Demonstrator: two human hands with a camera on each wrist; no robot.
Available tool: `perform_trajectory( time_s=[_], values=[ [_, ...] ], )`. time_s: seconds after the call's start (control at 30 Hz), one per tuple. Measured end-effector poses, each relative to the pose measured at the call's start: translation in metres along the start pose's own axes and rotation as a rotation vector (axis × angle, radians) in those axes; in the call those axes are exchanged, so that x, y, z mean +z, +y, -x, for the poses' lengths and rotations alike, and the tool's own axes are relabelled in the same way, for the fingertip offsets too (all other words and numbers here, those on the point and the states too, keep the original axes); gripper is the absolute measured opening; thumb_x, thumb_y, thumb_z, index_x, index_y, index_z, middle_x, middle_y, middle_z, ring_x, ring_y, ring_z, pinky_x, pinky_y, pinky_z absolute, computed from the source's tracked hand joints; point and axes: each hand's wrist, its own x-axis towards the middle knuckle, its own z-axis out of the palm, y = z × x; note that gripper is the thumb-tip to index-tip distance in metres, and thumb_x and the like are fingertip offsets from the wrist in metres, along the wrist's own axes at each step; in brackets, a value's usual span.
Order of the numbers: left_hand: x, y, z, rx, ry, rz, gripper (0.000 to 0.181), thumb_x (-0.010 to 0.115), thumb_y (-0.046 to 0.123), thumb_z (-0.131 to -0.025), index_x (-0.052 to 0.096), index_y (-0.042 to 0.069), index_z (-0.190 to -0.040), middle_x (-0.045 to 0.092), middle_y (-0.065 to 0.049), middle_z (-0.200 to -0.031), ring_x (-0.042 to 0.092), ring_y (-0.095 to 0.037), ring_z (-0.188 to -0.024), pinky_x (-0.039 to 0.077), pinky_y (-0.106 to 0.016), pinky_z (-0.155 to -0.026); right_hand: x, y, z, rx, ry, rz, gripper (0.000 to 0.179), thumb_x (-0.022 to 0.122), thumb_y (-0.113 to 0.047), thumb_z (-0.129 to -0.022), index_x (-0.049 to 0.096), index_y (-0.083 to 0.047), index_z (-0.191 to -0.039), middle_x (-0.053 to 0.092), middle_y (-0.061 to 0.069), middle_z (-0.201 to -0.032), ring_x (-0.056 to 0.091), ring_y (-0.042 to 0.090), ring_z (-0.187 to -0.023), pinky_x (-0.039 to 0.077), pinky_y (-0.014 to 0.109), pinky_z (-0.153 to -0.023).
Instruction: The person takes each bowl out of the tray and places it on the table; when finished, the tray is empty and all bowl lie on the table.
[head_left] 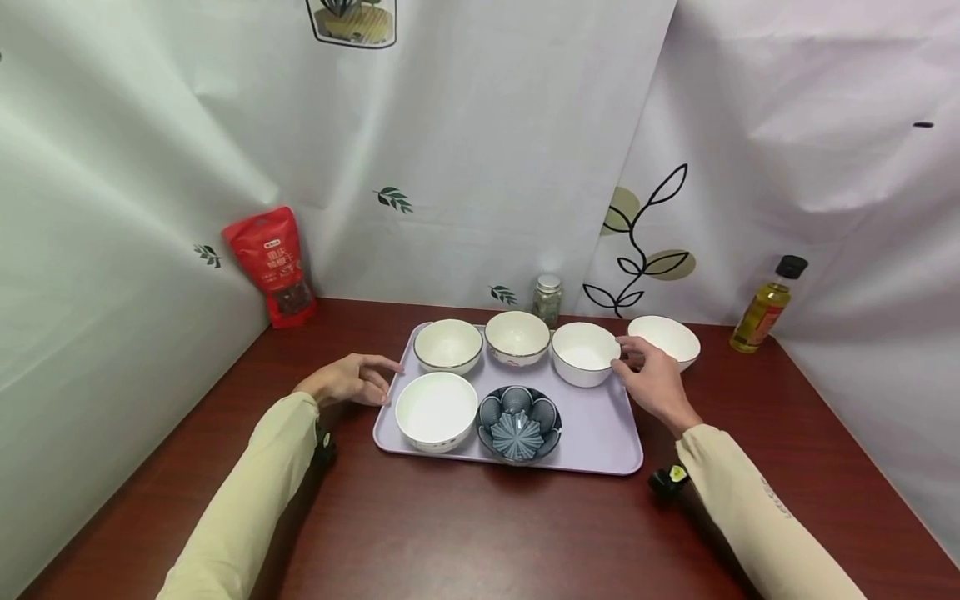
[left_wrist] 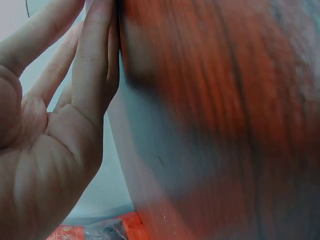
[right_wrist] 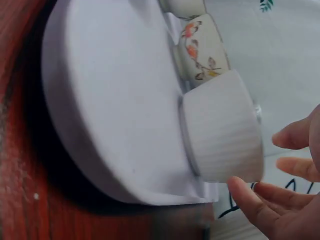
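A lilac tray lies on the dark wooden table with several bowls on it. My right hand is beside a white ribbed bowl at the tray's back right; in the right wrist view its spread fingertips touch or nearly touch the bowl's outer wall. Next to it stand a flower-patterned bowl and a cream bowl. In front are a larger white bowl and a blue-grey petal-patterned bowl. My left hand, fingers loosely extended, is at the tray's left edge, holding nothing.
Another white bowl stands on the table right of the tray, partly behind my right hand. A small lidded jar is behind the tray. A red pouch stands back left, an oil bottle back right. Printed cloth walls enclose the table.
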Motion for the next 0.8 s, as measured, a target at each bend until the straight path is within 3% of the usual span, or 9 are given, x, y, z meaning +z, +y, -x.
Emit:
perform_trajectory(
  time_s=[0.13,0.3,0.5,0.8],
  values=[
    [-0.001,0.000,0.002,0.000,0.003,-0.005,0.064,0.073,-0.003,-0.085,0.048,-0.001,-0.144,0.069,-0.004,-0.089,0.067,-0.012,-0.077,0.059,-0.023,-0.074,0.007,0.001,-0.007,0.073,-0.097,-0.046,0.046,0.060,-0.018,-0.097,0.055,-0.002,-0.140,0.062,0.026,-0.123,0.071,0.028,-0.091,0.054,0.022,-0.071],
    [-0.001,-0.001,0.002,0.019,-0.009,-0.011,0.063,0.073,-0.002,-0.086,0.048,-0.003,-0.144,0.069,-0.005,-0.090,0.068,-0.012,-0.079,0.059,-0.023,-0.075,0.013,-0.001,-0.017,0.191,-0.179,-0.171,0.051,0.060,-0.019,-0.098,0.049,-0.001,-0.145,0.046,0.030,-0.142,0.071,0.019,-0.079,0.059,0.026,-0.071],
    [-0.003,0.002,0.003,0.030,-0.024,-0.022,0.064,0.072,-0.001,-0.086,0.046,-0.003,-0.145,0.069,-0.004,-0.091,0.067,-0.011,-0.079,0.058,-0.023,-0.074,0.017,0.000,-0.024,0.308,-0.229,-0.379,0.055,0.056,-0.011,-0.099,0.039,0.003,-0.150,0.028,0.033,-0.156,0.070,0.020,-0.090,0.062,0.032,-0.076],
    [-0.002,0.000,0.001,0.014,-0.024,-0.007,0.064,0.073,0.000,-0.086,0.047,-0.002,-0.145,0.070,-0.003,-0.091,0.066,-0.010,-0.079,0.058,-0.023,-0.075,0.014,0.000,-0.023,0.361,-0.222,-0.503,0.061,0.054,0.003,-0.094,0.037,0.002,-0.153,0.020,0.031,-0.162,0.055,0.040,-0.123,0.062,0.037,-0.078]
  ],
)
